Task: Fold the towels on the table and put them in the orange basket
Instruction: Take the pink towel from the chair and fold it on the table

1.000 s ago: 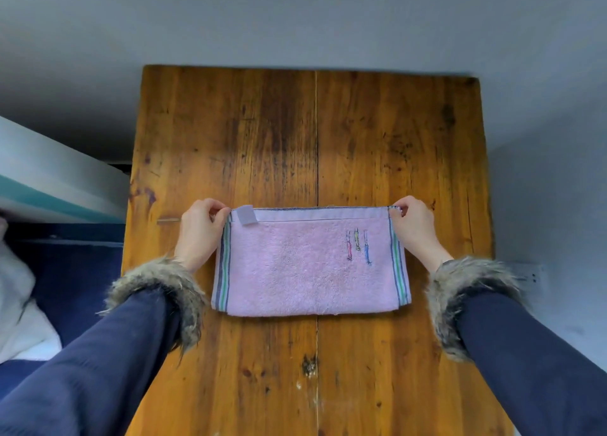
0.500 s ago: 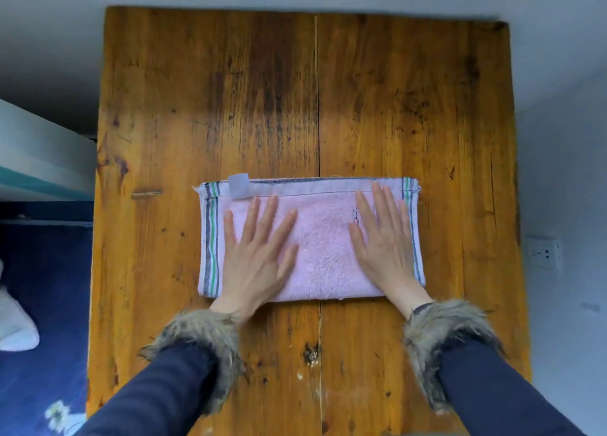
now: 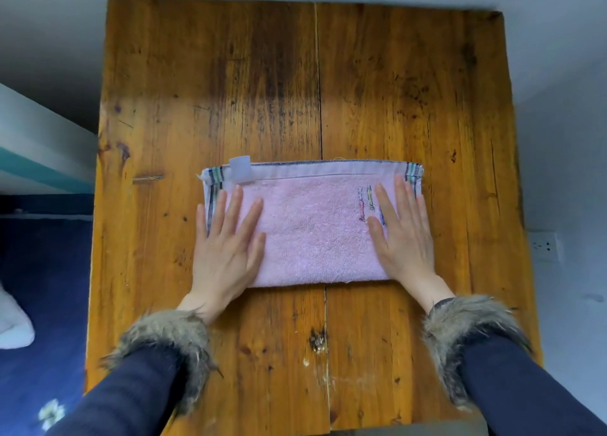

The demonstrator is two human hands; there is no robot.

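You are pressing both hands, fingers spread flat, on the folded towel [image 3: 312, 228] lying on the worktop [image 3: 377, 90]: left hand [image 3: 226, 248] at its left end, right hand [image 3: 405, 235] at its right.

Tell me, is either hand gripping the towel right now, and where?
Nothing is gripped. The left hand and right hand lie flat with straight fingers on the two ends of the folded pink towel.

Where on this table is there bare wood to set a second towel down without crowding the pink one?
The widest bare stretch of the table runs from the pink towel's far hem to the far edge. A shorter strip lies between the towel's near fold and the sleeves. The side margins are narrow, and the left hand and right hand press flat on the towel's ends.
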